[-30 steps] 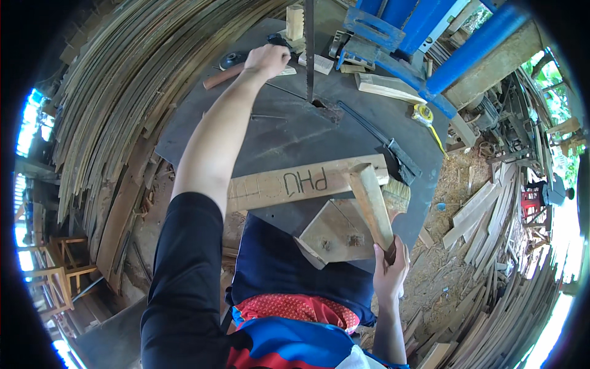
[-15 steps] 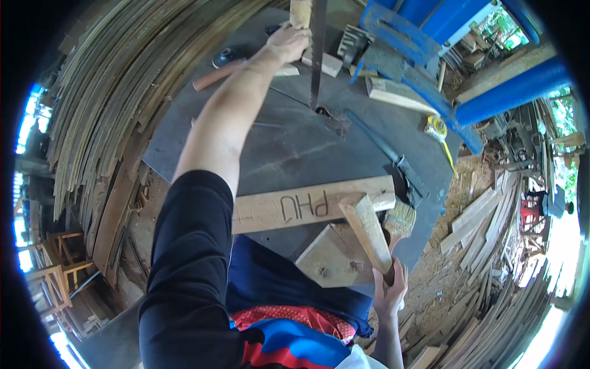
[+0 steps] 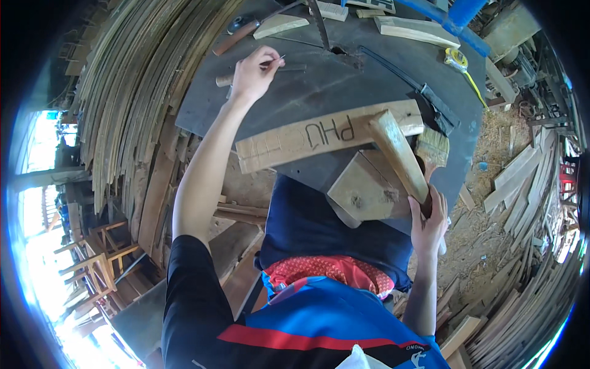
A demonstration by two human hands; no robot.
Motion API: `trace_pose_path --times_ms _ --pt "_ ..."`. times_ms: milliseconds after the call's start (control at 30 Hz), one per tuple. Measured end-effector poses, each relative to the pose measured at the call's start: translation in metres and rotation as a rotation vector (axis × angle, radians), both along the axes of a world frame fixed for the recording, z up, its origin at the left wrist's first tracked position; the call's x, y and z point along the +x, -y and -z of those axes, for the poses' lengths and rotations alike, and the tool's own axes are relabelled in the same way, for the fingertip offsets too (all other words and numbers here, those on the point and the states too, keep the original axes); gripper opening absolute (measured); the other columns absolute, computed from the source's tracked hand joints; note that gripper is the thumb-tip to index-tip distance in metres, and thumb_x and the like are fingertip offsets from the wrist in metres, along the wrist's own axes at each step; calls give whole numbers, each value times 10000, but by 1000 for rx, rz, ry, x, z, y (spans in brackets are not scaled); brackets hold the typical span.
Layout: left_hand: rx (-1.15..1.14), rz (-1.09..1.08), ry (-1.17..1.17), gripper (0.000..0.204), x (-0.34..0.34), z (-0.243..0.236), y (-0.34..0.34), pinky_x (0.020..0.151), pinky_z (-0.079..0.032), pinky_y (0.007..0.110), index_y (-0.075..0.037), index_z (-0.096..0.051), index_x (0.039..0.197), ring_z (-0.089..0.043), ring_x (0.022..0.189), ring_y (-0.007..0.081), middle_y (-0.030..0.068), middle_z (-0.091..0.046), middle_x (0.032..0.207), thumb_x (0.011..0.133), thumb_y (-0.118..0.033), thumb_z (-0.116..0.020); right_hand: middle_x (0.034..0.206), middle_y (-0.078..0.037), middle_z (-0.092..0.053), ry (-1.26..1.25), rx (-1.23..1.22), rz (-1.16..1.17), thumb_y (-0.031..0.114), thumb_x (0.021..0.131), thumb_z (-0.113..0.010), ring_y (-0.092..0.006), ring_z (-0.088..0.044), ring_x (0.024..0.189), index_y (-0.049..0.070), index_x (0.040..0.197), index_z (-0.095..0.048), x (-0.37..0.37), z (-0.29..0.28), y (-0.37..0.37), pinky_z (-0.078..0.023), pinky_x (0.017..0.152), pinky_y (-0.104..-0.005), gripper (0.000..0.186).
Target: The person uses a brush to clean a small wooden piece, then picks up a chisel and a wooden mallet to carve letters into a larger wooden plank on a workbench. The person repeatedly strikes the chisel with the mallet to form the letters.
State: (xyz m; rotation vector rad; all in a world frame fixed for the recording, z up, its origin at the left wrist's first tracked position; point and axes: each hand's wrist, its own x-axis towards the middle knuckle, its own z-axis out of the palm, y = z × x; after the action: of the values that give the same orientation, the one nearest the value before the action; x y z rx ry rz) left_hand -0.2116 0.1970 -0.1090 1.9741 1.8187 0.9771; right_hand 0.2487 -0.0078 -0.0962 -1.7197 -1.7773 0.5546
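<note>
My left hand [image 3: 253,75] is raised over the left side of the dark tabletop, its fingers pinching a thin, pale sliver too small to name. Below it lies a narrow tool with a wooden handle [image 3: 225,80]. My right hand [image 3: 429,222] grips the near, dark end of a thick wooden stick [image 3: 398,155]. That stick slants across the right end of a marked plank [image 3: 276,145] with dark hand-drawn letters. Beside the stick is a wide paintbrush [image 3: 432,147], its handle partly hidden. A pale angular board [image 3: 362,190] lies under the stick, at the table's near edge.
An upright saw blade [image 3: 319,26] rises from the dark table [image 3: 276,114]. Farther right are a dark metal bar [image 3: 393,72], a wood offcut [image 3: 418,31] and a yellow tape measure [image 3: 456,59]. Long boards [image 3: 129,104] are stacked at left; loose planks [image 3: 522,172] cover the right floor.
My left hand has come back from a wood piece beside the saw blade at the far side and now pinches something thin. My right hand keeps its grip on the stick. The view has shifted.
</note>
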Motion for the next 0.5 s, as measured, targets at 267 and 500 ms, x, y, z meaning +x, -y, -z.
trace_pose_path --times_ms 267,500 --pt "-201 48 178 318 47 -37 105 935 -572 326 -60 -666 1358 -760 994 162 72 -824 1105 1109 -249 -608 1032 -154 -665 59 83 -4 262 955 -786 -345 -658 936 14 1313 -653 3 3 2 -530 824 -436 456" --pt "-24 178 246 223 96 -22 106 918 -558 307 -27 -771 1166 -745 1059 158 75 -811 1144 1027 -197 -734 1124 -173 -700 92 74 -7 316 965 -770 -387 -676 1074 30 1305 -655 6 4 1 -537 916 -459 459"
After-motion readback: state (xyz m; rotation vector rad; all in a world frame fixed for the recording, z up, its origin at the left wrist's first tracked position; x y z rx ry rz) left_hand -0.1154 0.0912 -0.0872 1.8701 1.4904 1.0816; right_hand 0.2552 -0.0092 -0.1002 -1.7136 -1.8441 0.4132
